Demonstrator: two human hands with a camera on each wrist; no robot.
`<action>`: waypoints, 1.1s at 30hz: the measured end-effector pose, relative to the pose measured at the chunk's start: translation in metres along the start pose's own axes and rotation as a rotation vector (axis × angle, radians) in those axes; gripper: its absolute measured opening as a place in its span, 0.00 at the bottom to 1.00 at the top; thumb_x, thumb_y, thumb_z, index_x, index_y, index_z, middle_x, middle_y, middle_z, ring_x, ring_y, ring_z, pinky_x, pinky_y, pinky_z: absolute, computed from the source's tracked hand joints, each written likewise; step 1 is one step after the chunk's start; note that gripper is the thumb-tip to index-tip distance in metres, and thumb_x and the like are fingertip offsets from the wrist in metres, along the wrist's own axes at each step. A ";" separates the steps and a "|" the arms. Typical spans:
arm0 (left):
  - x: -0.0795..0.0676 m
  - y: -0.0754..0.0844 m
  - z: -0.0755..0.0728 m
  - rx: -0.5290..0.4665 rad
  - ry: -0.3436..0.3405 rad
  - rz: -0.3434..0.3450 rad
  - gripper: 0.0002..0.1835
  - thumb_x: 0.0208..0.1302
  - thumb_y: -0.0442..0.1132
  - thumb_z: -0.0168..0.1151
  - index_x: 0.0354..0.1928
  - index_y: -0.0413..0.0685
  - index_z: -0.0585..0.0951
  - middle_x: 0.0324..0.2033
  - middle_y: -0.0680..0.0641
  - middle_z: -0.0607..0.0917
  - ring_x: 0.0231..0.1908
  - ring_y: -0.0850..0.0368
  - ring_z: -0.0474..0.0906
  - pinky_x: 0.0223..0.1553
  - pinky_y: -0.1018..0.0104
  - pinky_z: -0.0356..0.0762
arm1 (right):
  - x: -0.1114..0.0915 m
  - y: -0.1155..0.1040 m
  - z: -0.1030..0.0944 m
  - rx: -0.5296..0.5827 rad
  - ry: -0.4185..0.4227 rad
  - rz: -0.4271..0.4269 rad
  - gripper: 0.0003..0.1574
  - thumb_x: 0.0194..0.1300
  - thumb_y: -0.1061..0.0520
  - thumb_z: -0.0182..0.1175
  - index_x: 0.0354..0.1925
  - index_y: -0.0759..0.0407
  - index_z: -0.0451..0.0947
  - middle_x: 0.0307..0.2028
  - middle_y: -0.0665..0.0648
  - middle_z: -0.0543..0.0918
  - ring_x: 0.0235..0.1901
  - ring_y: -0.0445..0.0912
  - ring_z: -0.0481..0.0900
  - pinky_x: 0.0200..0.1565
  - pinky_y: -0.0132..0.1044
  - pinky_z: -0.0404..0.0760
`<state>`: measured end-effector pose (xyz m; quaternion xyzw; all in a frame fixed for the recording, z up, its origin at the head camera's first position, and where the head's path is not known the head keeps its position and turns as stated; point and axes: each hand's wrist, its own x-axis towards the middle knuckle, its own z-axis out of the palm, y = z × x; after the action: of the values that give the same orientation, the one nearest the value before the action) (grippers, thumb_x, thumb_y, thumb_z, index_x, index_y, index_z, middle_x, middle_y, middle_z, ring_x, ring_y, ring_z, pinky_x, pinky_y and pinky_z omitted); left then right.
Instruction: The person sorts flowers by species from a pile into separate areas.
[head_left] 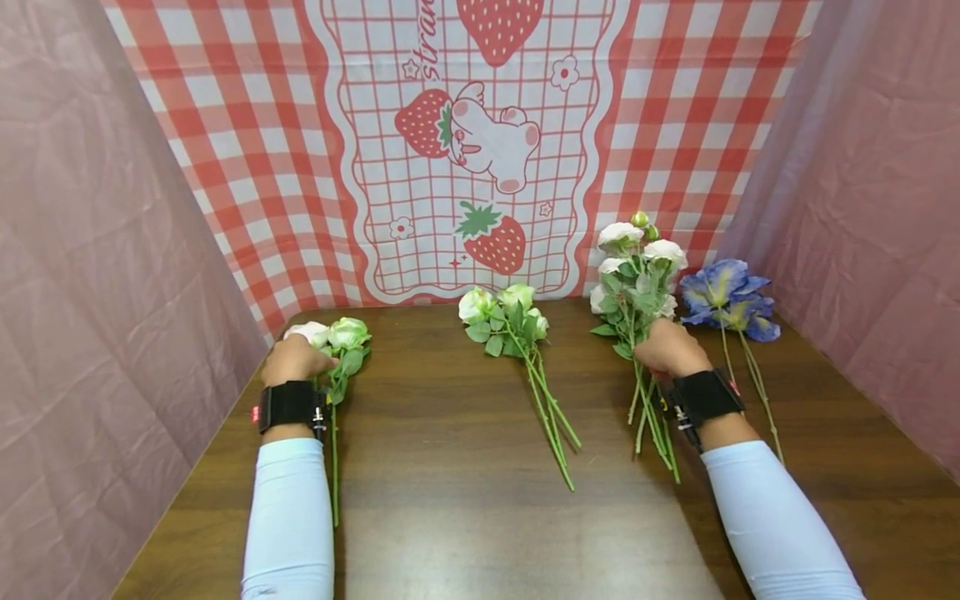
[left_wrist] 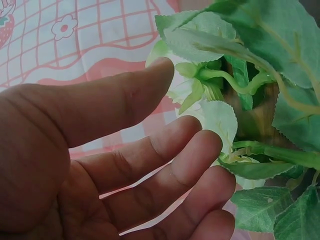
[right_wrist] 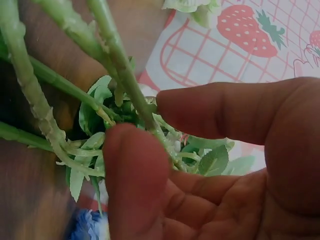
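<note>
In the head view my left hand (head_left: 292, 360) is at the far left, beside white and pale green flowers (head_left: 348, 333) on a long stem. The left wrist view shows its thumb and fingers apart, with nothing between them, close to the green leaves (left_wrist: 260, 210). At the right, my right hand (head_left: 672, 347) is at the stems of a bunch of white flowers (head_left: 637, 271) with small buds. In the right wrist view, its thumb and a finger pinch one green stem (right_wrist: 122, 65); other stems pass beside the fingers. Leaves and blooms lie beyond, partly hidden by the hand.
Pale green and white flowers (head_left: 517, 312) lie at the back middle of the brown wooden table (head_left: 465, 533). Blue-purple flowers (head_left: 723, 292) lie at the right, beside my right hand. A red checked strawberry cloth (head_left: 277, 167) hangs behind; pink curtains (head_left: 877, 208) flank the table.
</note>
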<state>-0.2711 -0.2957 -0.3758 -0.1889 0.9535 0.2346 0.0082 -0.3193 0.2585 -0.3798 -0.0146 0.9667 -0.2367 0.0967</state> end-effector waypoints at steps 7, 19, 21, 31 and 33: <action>0.003 0.001 0.001 0.016 -0.018 -0.010 0.44 0.62 0.53 0.71 0.66 0.22 0.68 0.62 0.18 0.68 0.60 0.23 0.70 0.56 0.33 0.72 | -0.001 -0.001 0.000 -0.013 0.053 0.025 0.23 0.68 0.47 0.60 0.27 0.65 0.74 0.23 0.60 0.77 0.24 0.54 0.78 0.27 0.44 0.75; 0.000 0.004 0.004 0.079 -0.047 -0.059 0.41 0.60 0.52 0.73 0.62 0.24 0.72 0.62 0.21 0.71 0.59 0.25 0.72 0.55 0.35 0.74 | -0.006 0.000 0.000 0.015 0.075 0.049 0.30 0.70 0.39 0.60 0.26 0.62 0.71 0.16 0.54 0.70 0.18 0.50 0.74 0.24 0.42 0.72; -0.002 0.005 0.004 0.096 -0.062 -0.059 0.42 0.58 0.53 0.75 0.62 0.25 0.73 0.62 0.21 0.72 0.59 0.26 0.73 0.55 0.35 0.74 | -0.005 0.001 0.000 0.014 0.080 0.049 0.30 0.70 0.39 0.60 0.24 0.61 0.71 0.13 0.52 0.68 0.16 0.49 0.72 0.22 0.41 0.71; -0.010 0.004 0.007 0.141 -0.152 -0.020 0.33 0.52 0.51 0.80 0.50 0.31 0.82 0.52 0.27 0.81 0.52 0.30 0.77 0.51 0.37 0.73 | -0.004 0.001 -0.002 0.023 0.088 0.052 0.33 0.71 0.38 0.59 0.18 0.58 0.70 0.11 0.51 0.66 0.12 0.46 0.67 0.19 0.39 0.68; -0.010 0.004 0.007 0.141 -0.154 -0.023 0.30 0.53 0.49 0.79 0.49 0.32 0.83 0.51 0.28 0.81 0.51 0.30 0.77 0.51 0.38 0.73 | -0.004 0.000 -0.002 0.024 0.090 0.053 0.32 0.71 0.38 0.59 0.20 0.59 0.71 0.11 0.51 0.66 0.12 0.46 0.67 0.19 0.39 0.68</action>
<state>-0.2639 -0.2854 -0.3793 -0.1804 0.9619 0.1807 0.0974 -0.3155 0.2595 -0.3767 0.0229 0.9672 -0.2459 0.0594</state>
